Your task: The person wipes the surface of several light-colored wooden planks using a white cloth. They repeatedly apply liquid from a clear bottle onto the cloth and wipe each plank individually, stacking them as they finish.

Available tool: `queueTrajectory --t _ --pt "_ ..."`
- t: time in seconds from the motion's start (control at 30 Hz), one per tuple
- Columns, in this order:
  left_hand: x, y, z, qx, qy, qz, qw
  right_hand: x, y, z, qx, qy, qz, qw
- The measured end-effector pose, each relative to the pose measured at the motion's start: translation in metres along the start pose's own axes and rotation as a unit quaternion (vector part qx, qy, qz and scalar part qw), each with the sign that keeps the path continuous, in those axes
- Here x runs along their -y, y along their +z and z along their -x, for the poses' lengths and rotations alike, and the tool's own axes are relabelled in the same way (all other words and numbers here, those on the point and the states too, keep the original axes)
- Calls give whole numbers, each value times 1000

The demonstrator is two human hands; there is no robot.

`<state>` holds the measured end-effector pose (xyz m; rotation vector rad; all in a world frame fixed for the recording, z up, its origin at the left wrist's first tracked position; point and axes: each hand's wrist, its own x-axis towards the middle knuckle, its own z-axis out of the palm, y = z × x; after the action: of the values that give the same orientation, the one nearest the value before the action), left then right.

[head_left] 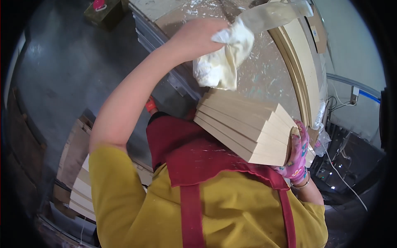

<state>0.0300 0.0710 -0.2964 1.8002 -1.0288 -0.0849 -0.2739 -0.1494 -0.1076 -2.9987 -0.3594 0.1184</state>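
My bare left hand (200, 38) is closed on a crumpled whitish cloth (231, 53), raised above the far end of a stack of wooden boards. A translucent bottle (275, 16) with a pale end meets the cloth's upper right; whether my hand also grips it is hidden. My right hand (298, 155), in a pink flowered glove, wraps around the near right end of the stacked boards (244, 120). The stack is tilted and rests against my dark red apron (206, 144). Its boards are fanned slightly out of line.
Beyond the stack lies a worn work table (269, 70) spotted with white flecks. Long curved wooden strips (300, 62) line its right side. Cables and a dark machine (341, 165) are at the right. More boards (82, 188) stand at the lower left, beside the grey floor (62, 78).
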Motion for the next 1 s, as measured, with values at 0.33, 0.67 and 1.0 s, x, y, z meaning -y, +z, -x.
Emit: queueTrajectory --t 0.33,0.67,1.0 --pt "-159 13 117 -199 22 106 974 -3 -4 -3 22 -30 31 999" --pt "-177 21 116 -199 -30 58 978 11 -8 -9 18 -34 42 998" --pt "-172 38 126 -286 110 16 952 12 -11 -5 38 -20 53 998"
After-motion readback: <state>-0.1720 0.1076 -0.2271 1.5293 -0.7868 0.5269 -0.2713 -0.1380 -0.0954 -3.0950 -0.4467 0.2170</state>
